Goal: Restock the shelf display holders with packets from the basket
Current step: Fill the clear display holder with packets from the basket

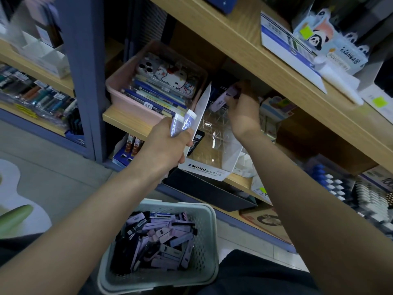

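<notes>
The right hand (243,107) pinches a lilac packet (224,96) above the clear holder (223,143), while the left hand (170,143) grips spare packets (186,120). I'd ease it squarely into one slot, upright. The basket (207,235) below holds plenty more.

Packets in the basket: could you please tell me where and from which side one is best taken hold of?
Pinch a top packet across its long edges near the middle, fingers coming straight down. The basket is open only upward; the packets lie mostly flat in a loose heap, so a top one should lift free.
</notes>
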Action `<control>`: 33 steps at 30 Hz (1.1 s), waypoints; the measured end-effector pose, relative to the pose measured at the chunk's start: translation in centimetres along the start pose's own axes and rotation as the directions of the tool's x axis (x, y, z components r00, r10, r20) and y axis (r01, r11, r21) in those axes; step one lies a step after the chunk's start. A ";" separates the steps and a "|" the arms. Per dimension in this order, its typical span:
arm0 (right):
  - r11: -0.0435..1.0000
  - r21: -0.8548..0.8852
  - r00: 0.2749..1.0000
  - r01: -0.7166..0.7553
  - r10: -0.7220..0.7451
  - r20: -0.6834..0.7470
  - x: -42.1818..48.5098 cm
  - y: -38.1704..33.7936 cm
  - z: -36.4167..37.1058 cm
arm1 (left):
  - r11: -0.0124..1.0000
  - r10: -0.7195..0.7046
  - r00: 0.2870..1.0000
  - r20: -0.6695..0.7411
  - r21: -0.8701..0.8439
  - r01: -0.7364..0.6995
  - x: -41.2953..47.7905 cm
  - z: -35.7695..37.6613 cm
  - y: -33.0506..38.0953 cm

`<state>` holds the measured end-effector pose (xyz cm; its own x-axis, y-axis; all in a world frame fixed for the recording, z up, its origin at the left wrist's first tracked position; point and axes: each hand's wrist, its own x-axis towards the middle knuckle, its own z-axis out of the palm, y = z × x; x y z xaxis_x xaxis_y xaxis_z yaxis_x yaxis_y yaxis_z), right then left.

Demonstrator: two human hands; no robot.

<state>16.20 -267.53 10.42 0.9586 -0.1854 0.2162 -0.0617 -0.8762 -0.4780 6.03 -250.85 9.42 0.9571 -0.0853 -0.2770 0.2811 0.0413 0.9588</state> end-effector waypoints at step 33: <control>0.648 0.710 0.955 -0.275 0.096 0.282 -11.0 0.3 -7.4 | 0.995 -0.021 0.993 0.114 0.100 0.010 0.0 1.7 -0.6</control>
<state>3.54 -269.01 14.23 0.9876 -0.1357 -0.0791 -0.1056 -0.2008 -0.9739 5.77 -252.57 8.93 0.9367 -0.1993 -0.2880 0.2818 -0.0595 0.9576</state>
